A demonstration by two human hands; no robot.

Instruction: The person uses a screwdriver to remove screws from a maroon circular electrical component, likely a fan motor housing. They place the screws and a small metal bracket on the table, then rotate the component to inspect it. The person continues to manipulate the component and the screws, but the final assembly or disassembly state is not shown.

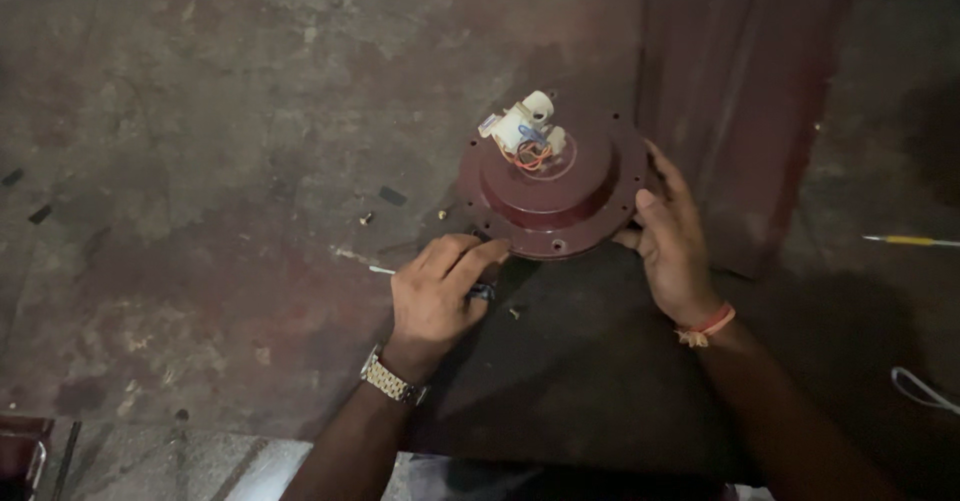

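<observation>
The right hand (672,246) steadied the maroon motor housing (552,193) by its rim while the left hand (432,301), just beside its near edge, pinched a small tool (478,290), apparently working the rim screws; next called for seating the tip squarely.

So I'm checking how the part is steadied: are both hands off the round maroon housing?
No, the right hand grips the rim of the round maroon housing, and the left hand touches its lower edge.

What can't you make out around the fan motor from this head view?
- Tool under the left hand: the fingers cover its handle; only a thin tip shows.
- Motor housing right rim: hidden by the right hand.
- Small screws on the floor: too small to identify.
- White cable: cut off by the right edge.
</observation>
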